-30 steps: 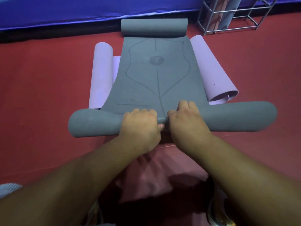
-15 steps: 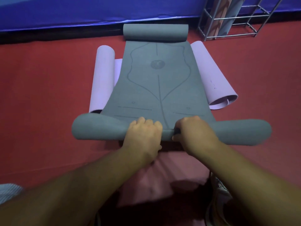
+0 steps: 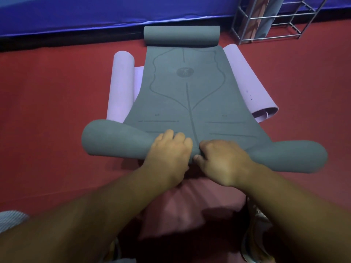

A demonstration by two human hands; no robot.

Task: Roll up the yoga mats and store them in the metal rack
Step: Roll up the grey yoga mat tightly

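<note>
A grey yoga mat (image 3: 188, 92) with printed lines lies on the red floor, its far end curled into a roll and its near end rolled up across the view. My left hand (image 3: 171, 149) and my right hand (image 3: 222, 160) grip the middle of that near roll side by side, fingers curled over its top. Under the grey mat lies a lilac yoga mat (image 3: 121, 88), curled at both its left and right sides. The metal rack (image 3: 281, 21) stands at the far right with rolled mats upright inside it.
A blue padded wall (image 3: 95, 14) runs along the back of the red floor (image 3: 47, 111). Pink cloth (image 3: 190, 211) covers my lap below the hands. A shoe (image 3: 252, 238) shows at the lower right.
The near roll of the grey mat has drawn toward me with both hands on it, and more of the printed flat part shows. The view has tilted slightly.
</note>
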